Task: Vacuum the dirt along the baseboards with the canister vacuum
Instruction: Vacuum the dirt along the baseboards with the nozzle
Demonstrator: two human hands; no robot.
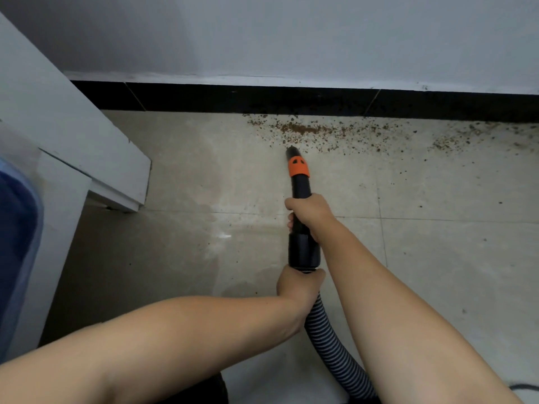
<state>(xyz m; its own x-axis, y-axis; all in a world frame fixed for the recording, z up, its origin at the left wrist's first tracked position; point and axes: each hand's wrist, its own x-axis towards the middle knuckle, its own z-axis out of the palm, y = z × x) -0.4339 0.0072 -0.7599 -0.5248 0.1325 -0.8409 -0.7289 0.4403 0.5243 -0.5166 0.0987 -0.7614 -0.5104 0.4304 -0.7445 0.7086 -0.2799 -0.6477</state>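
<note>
I read the pale tiled floor [437, 258] first, then the black baseboard [262, 99] running across the frame under the white wall [291, 36], with a white cabinet [73, 126] standing at the left. Brown dirt [303, 130] lies scattered on the tiles right against the baseboard, thickest near the middle and thinning toward the right. The ribbed hose [329, 339] climbs from the bottom edge to the black vacuum wand [302, 205], whose long axis runs away from me, nozzle tip pointing at the baseboard and sitting just short of the thick patch. I judge the 2 hands split the work: the right hand [312, 214] wraps the wand for aim, the left hand [297, 284] clasps the hose cuff (likely taking the drag), both fully closed around it. The orange collar [298, 167] sits just behind the tip.
</note>
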